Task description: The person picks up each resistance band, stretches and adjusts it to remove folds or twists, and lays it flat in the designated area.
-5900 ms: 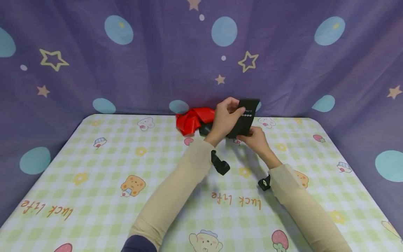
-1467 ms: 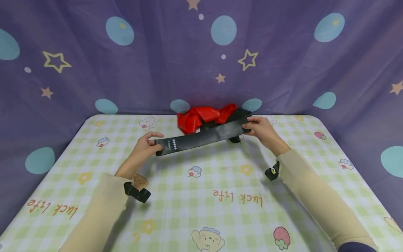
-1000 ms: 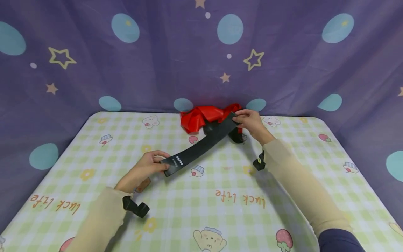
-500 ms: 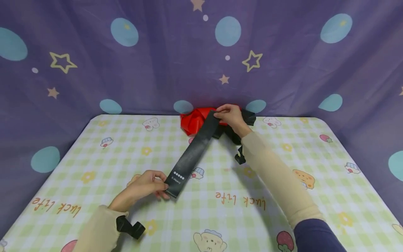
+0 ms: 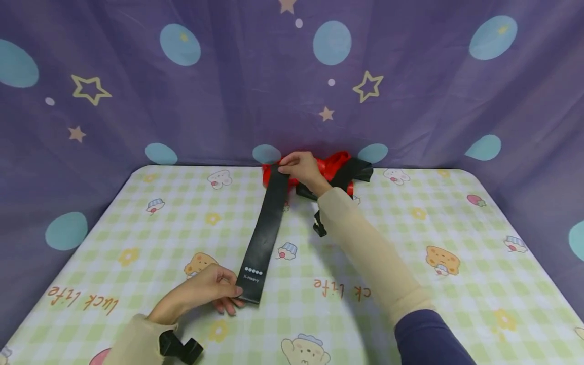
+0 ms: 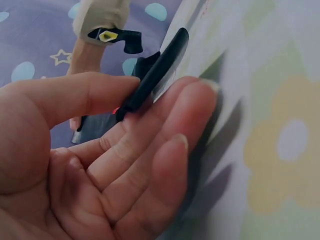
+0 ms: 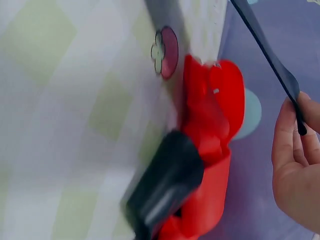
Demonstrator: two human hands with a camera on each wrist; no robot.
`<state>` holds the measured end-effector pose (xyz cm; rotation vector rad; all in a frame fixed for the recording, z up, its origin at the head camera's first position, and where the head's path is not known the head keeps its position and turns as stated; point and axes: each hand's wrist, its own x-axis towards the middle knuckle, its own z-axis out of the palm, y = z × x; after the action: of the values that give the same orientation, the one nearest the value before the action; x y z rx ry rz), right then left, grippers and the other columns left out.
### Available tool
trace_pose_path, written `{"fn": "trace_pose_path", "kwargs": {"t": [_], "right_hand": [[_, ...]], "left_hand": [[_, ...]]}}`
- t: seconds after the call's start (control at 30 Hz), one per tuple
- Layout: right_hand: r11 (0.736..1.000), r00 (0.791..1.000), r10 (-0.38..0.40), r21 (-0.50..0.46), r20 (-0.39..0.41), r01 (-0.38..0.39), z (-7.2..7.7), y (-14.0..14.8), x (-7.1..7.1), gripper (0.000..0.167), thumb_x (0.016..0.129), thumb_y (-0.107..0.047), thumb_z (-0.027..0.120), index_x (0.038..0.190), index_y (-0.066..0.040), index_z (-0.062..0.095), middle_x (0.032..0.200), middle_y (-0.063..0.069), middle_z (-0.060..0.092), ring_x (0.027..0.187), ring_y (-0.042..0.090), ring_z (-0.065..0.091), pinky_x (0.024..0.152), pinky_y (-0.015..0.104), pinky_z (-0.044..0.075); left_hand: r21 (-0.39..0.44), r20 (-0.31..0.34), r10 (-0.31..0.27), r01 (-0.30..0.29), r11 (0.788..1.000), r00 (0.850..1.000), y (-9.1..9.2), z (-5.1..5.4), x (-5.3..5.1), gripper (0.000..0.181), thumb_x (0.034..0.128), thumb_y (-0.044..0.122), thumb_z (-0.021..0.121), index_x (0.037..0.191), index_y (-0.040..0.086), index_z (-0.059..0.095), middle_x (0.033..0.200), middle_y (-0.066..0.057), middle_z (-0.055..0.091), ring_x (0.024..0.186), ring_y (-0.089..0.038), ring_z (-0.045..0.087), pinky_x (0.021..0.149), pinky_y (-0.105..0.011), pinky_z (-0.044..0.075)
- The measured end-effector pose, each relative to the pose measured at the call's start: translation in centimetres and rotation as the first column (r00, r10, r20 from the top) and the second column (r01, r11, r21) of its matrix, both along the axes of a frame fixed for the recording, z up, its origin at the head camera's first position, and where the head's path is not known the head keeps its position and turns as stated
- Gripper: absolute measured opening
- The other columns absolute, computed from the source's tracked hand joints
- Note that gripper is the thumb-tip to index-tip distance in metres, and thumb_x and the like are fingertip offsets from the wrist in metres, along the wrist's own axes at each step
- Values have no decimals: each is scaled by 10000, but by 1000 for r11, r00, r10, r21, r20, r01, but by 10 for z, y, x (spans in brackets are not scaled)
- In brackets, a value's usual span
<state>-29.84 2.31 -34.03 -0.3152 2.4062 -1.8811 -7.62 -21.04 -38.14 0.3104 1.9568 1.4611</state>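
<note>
A black resistance band (image 5: 263, 233), printed "X-Heavy" with a row of white dots, is stretched lengthwise between my hands in the head view. My left hand (image 5: 207, 289) pinches its near end, low over the tablecloth; in the left wrist view the thumb and fingers of the left hand (image 6: 115, 150) close on the band (image 6: 162, 70). The far, higher end is pinched by my right hand (image 5: 303, 171), in front of crumpled red bands (image 5: 336, 161). In the right wrist view, the right hand (image 7: 295, 180) grips the band's edge, with the red bands (image 7: 212, 110) beside it.
Another black band (image 5: 351, 172) lies with the red ones at the table's back edge, partly behind my right hand. A checked cloth (image 5: 173, 233) with cartoon prints covers the table. A purple curtain (image 5: 228, 101) hangs behind it.
Earlier the band was folded short, then held spread crosswise. Since then the left hand has drawn its end toward me and down, while the right hand has moved left, turning the band lengthwise.
</note>
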Motion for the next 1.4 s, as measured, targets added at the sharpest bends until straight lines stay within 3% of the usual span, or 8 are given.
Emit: {"fn": "trace_pose_path", "kwargs": {"t": [0.23, 0.4, 0.57, 0.83, 1.0, 1.17, 1.33, 1.4], "right_hand": [[995, 999, 44, 94, 15, -46, -5, -38, 3, 161, 807, -48, 738, 954, 11, 704, 936, 172, 708, 615, 106, 578, 743, 372, 567], [987, 998, 57, 151, 25, -60, -11, -60, 9, 147, 820, -68, 730, 951, -5, 714, 930, 158, 716, 619, 176, 591, 621, 288, 546], [976, 995, 98, 195, 15, -99, -16, -73, 13, 141, 825, -68, 714, 947, 4, 716, 917, 156, 714, 632, 119, 555, 542, 167, 438], [914, 971, 165, 342, 173, -217, -23, -64, 13, 312, 863, -71, 653, 1159, 21, 614, 1120, 159, 646, 713, 203, 593, 711, 282, 540], [901, 958, 172, 356, 231, -248, -29, -49, 10, 380, 843, -40, 651, 1204, 41, 563, 1089, 167, 650, 790, 186, 620, 746, 279, 550], [923, 950, 200, 278, 240, -265, -34, -42, 11, 381, 836, -38, 635, 1204, 44, 583, 1171, 173, 624, 881, 175, 592, 807, 268, 536], [917, 943, 215, 280, 255, -285, -37, -44, 11, 388, 844, -109, 648, 1210, 12, 602, 1203, 129, 618, 1019, 217, 605, 904, 303, 514], [923, 943, 233, 250, 238, -292, -53, -47, -3, 387, 821, -138, 686, 1179, -4, 629, 1146, 99, 651, 984, 199, 632, 865, 293, 530]], "left_hand": [[-7, 36, -3, 3, 1000, 999, -9, 1, 9, 246, 913, 89, 581, 703, -33, 543, 827, -298, 686, 593, -104, 689, 482, -199, 506], [2, 71, -50, 50, 999, 996, -17, 0, 16, 274, 924, 98, 572, 745, -108, 560, 824, -316, 678, 594, -88, 686, 489, -181, 497], [7, 89, -66, 66, 998, 994, -23, -3, 20, 292, 925, 107, 578, 745, -123, 563, 809, -294, 688, 595, -89, 685, 486, -176, 492], [33, 79, -99, 97, 995, 992, -23, -6, 20, 388, 929, 107, 575, 791, -249, 502, 774, -222, 710, 591, -80, 681, 475, -164, 481], [22, 59, -106, 105, 994, 993, -22, -5, 19, 384, 925, 109, 580, 782, -243, 524, 761, -239, 702, 573, -67, 671, 461, -155, 471], [10, 60, -104, 104, 995, 993, -27, -7, 18, 384, 925, 117, 581, 774, -230, 519, 740, -200, 711, 570, -71, 673, 455, -158, 470], [-23, 57, -95, 96, 995, 994, -35, -7, 18, 340, 925, 125, 581, 751, -167, 561, 723, -145, 720, 568, -76, 674, 457, -168, 475], [-44, 59, -83, 85, 995, 995, -37, -6, 18, 319, 919, 130, 591, 751, -141, 586, 717, -128, 722, 562, -78, 672, 455, -168, 474]]}}
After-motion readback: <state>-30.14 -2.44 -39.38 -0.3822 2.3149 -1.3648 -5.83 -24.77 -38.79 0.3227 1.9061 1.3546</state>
